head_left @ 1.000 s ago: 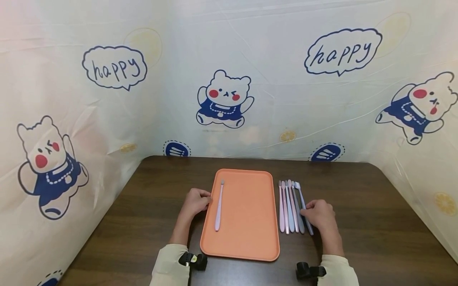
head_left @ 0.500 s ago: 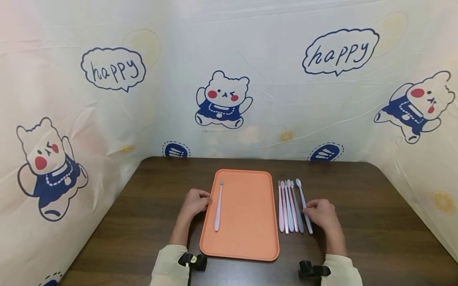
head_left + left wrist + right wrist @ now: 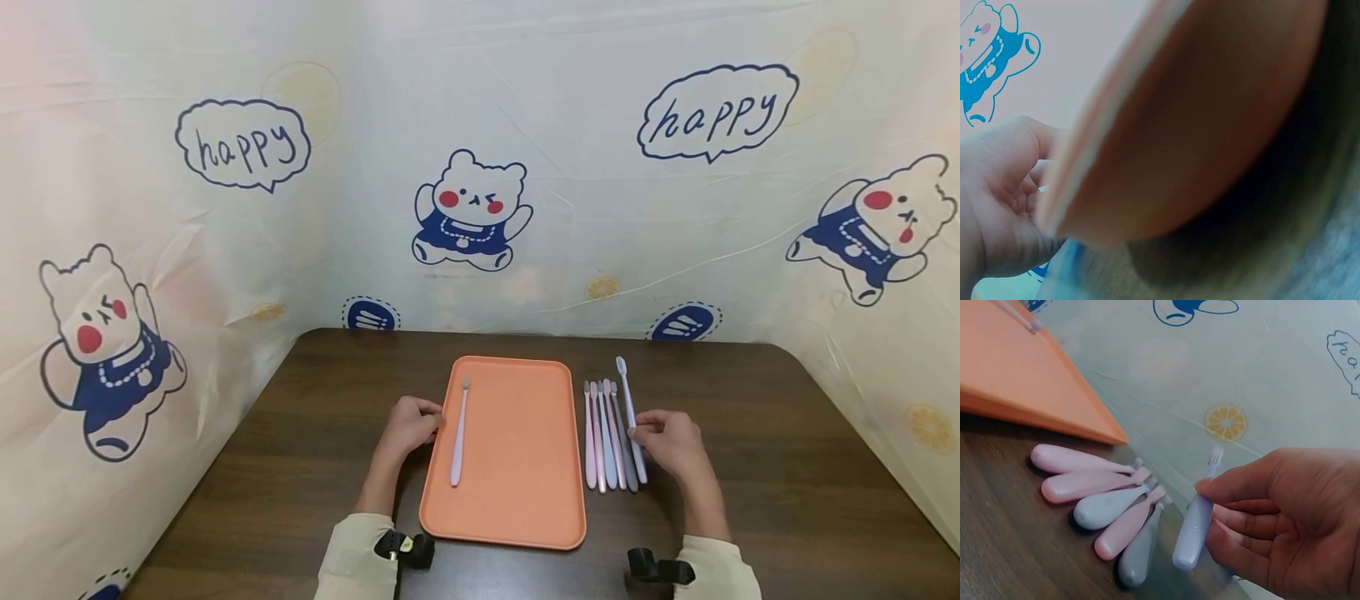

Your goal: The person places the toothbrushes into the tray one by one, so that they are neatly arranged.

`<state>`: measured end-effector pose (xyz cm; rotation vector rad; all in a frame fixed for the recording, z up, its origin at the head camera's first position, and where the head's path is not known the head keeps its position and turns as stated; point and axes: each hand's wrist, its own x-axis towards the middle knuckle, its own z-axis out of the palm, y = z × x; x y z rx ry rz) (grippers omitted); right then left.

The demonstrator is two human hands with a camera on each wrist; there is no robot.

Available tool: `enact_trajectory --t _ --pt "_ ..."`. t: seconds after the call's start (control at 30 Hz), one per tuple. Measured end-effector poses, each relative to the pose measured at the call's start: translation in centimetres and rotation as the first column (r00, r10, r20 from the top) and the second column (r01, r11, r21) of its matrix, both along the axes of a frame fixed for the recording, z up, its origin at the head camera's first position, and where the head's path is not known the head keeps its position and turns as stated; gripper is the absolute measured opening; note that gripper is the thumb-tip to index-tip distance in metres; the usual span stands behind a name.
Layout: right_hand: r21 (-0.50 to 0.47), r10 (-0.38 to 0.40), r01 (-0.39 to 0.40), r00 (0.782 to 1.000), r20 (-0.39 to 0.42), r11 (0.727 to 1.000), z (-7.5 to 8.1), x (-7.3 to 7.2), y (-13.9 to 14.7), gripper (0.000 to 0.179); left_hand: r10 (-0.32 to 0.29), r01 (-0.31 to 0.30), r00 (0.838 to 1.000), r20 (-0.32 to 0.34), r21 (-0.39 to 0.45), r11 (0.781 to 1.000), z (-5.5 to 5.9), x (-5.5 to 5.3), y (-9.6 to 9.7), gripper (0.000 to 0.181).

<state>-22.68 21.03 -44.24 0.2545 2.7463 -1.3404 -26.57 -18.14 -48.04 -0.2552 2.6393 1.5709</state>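
Between its thumb and fingers my right hand (image 3: 671, 442) pinches a pale lavender toothbrush (image 3: 1194, 534), lifted a little, bristle head pointing away. Just left of it several toothbrushes (image 3: 610, 437) in pink, blue and grey lie side by side on the table. My left hand (image 3: 411, 423) holds the left rim of the orange tray (image 3: 517, 450); in the left wrist view its fingers are curled at the tray's edge, with the fingertips partly hidden. One lilac toothbrush (image 3: 457, 450) lies lengthwise on the tray near its left side.
Everything stands on a dark brown wooden table (image 3: 300, 467). A pale curtain (image 3: 480, 100) printed with bears and "happy" bubbles surrounds its back and sides. Black wrist cameras (image 3: 660, 567) sit at both sleeves.
My right hand has lifted the lavender toothbrush off the table and moved it slightly forward, away from the row. The left hand and the tray have stayed in place.
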Motion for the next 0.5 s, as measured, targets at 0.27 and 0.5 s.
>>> enact_trajectory --t 0.27,0.5 --pt "0.013 0.027 -0.027 0.999 -0.047 1.0 0.5 0.0 -0.9 0.03 -0.002 0.002 1.0 -0.019 0.008 1.0 -0.2 0.0 0.1 0.02" --pt "0.02 0.073 -0.072 0.995 -0.062 0.997 0.9 0.1 -2.2 0.031 -0.001 0.001 1.0 -0.016 0.005 1.0 -0.2 0.0 0.1 0.02"
